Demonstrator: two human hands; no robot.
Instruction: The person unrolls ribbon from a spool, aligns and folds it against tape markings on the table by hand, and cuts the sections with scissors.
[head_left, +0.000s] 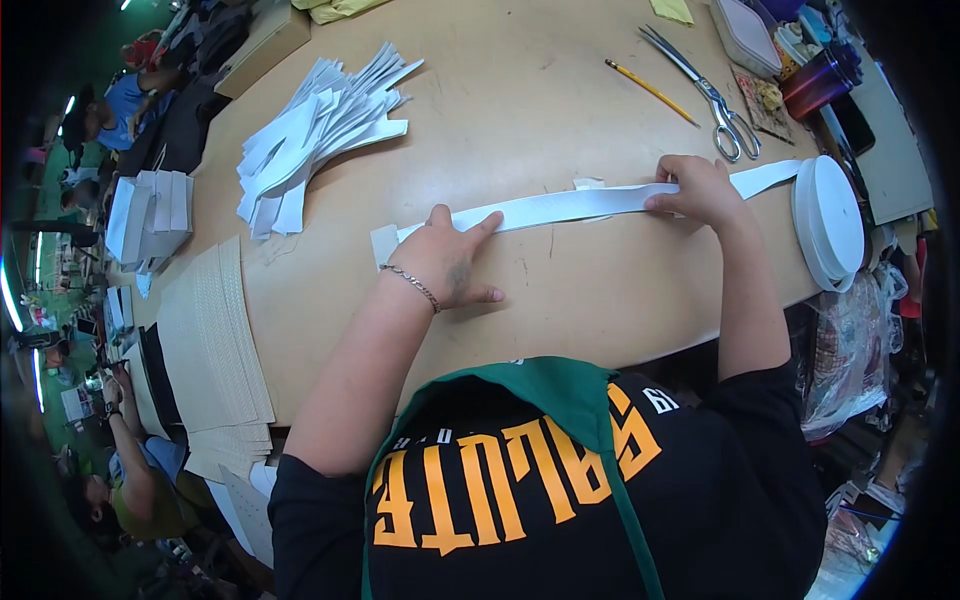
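Observation:
A long white strip (570, 207) lies across the table, running from a white roll (832, 222) at the right. My left hand (452, 255) rests on the strip's left end with its fingers spread, the thumb on the bare tabletop. Near the roll, my right hand (697, 190) pinches the strip between thumb and fingers. A small pale piece (384, 243) sticks out beyond the left end, and another (589, 184) shows behind the strip's middle.
Cut white strips (320, 135) are piled at the back left. Scissors (715, 100) and a yellow pencil (652, 92) lie at the back right, near a purple tumbler (815, 85). Stacked beige sheets (210, 330) sit at the left edge. People (150, 490) are at the far left.

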